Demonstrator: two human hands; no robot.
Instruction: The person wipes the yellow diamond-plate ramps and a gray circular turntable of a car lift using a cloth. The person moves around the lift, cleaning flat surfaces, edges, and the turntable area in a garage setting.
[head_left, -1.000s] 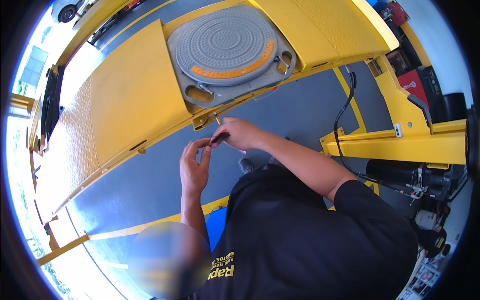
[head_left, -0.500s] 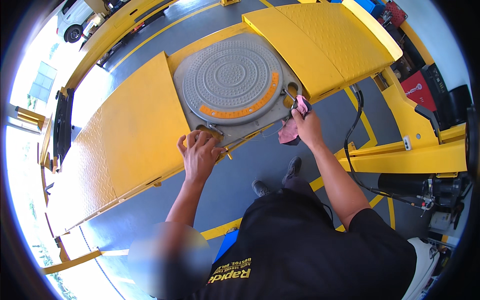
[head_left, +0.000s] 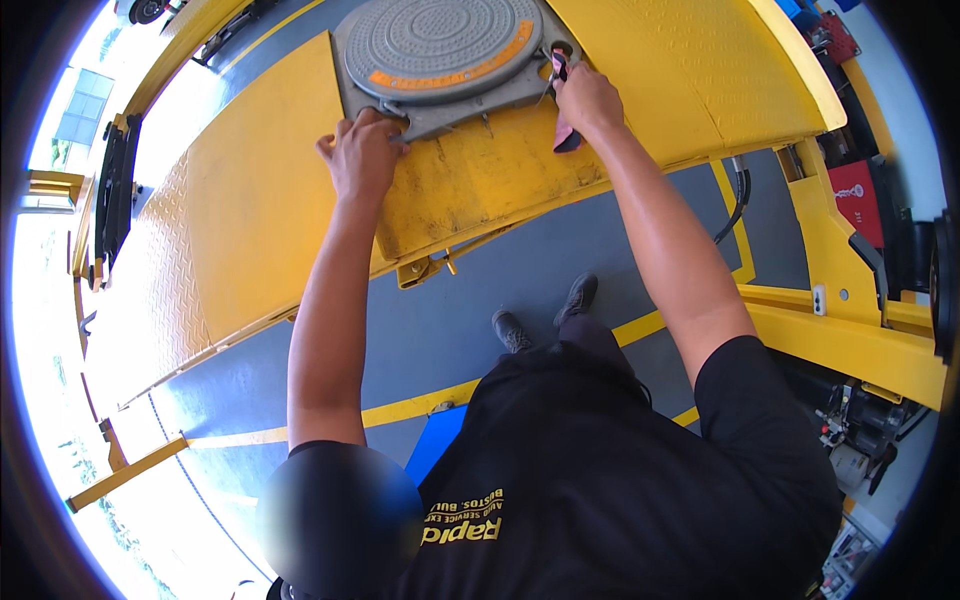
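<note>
A grey round turn plate point(head_left: 440, 42) with a dotted top and an orange curved scale sits on a square base in the yellow lift runway point(head_left: 270, 170). My left hand point(head_left: 364, 155) grips the base's near left corner, fingers bent over its edge by the cut-out. At the near right corner, my right hand point(head_left: 590, 102) is closed on a pink and dark cloth point(head_left: 566, 136), part of which hangs below the fingers. The right fingertips are close to the corner cut-out; whether they also grip the base is hidden. Smudged yellow metal shows in front of the base.
Below the runway's near edge is a grey floor with yellow lines point(head_left: 440, 395), where my shoes point(head_left: 512, 330) stand. A yellow post and beam point(head_left: 850, 320) with a black hose point(head_left: 738, 205) are at right. A red box point(head_left: 858, 200) stands beyond.
The turn plate has slid away from me across the runway, baring smudged yellow metal at the near edge. Both hands have moved forward with it, arms stretched further; the cloth stays in my right hand.
</note>
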